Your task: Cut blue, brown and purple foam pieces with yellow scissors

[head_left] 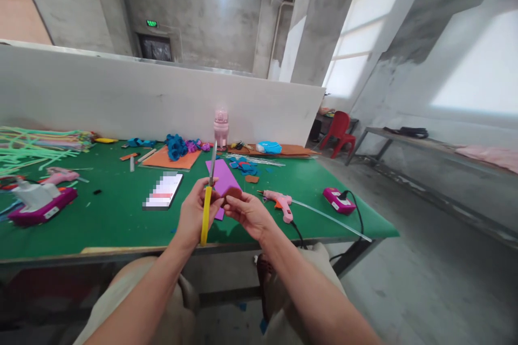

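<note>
My left hand (193, 210) is closed around scissors (206, 218) with a yellow handle, their blades pointing up and away. Its fingertips come close to a small brown piece (233, 193) of sheet, perhaps foam; whether they touch it is hard to tell. My right hand (250, 214) pinches that brown piece between thumb and fingers. Beneath and beyond both hands, a purple sheet (225, 173) lies on the green table (125, 232). To the right of my right hand rests a pink glue gun (280, 202) with a long clear glue stick in its back.
A phone (163, 191) lies left of my hands. Magenta power strips sit at the left (44, 207) and right (339, 201). Farther back are a pink bottle (221, 128), blue curled pieces (176, 147) on orange sheet, and green strips (40, 145). A white partition (121, 94) borders the table.
</note>
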`<state>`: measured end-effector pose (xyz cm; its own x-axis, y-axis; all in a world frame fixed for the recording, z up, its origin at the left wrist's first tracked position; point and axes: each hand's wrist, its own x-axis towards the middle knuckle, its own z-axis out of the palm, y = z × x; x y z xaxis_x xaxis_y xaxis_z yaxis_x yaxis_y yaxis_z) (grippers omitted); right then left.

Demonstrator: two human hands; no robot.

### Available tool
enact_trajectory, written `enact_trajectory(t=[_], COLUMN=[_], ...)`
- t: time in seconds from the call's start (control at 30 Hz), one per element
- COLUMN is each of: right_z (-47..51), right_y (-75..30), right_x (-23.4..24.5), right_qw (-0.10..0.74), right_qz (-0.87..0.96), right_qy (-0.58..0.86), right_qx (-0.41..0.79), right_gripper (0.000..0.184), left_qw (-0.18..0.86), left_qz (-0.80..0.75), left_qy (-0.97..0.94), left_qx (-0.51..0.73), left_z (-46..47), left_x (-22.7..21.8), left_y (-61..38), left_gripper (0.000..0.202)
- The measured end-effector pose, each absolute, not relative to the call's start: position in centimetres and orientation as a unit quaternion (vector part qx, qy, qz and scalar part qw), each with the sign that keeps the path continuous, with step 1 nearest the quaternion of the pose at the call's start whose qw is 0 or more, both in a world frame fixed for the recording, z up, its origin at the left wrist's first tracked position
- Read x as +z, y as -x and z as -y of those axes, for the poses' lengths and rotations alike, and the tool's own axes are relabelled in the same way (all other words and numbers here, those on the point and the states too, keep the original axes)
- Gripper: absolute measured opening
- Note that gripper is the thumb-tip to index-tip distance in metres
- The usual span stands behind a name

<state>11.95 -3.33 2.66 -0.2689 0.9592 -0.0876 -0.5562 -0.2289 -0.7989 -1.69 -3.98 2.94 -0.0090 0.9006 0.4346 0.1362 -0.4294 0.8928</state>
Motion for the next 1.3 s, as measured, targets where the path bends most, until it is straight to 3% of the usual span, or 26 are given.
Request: enact_trajectory(t=[0.17, 0.43, 0.57, 1.3], right_z=[3.4, 1.8, 1.5, 1.6], right_y=[-12.3, -15.7, -16.2, -16.6], right_x=[3.2, 3.6, 3.6, 3.9], right_qw=[0.542, 0.601, 0.616, 0.607], right_qz=[0.345, 0.308, 0.297, 0.318], right_qy=[0.300, 0.305, 0.291, 0.301], right_qx=[0.705, 0.671, 0.669, 0.664], right_gripper=[0.030, 0.025, 0.026, 0.026], left_qw=[0.265, 0.163, 0.123, 0.075], left_qz=[-0.443, -0.460, -0.478, -0.510], left_qy=[-0.672, -0.797, -0.830, -0.839], left_qx=[0.531, 0.355, 0.260, 0.175], left_z=[4.2, 5.2, 6.1, 6.7], left_x=[3.0, 3.7, 4.3, 4.7], left_y=[1.9, 3.3, 3.3, 3.1], left_gripper=[0.042, 0.025, 0.028, 0.034])
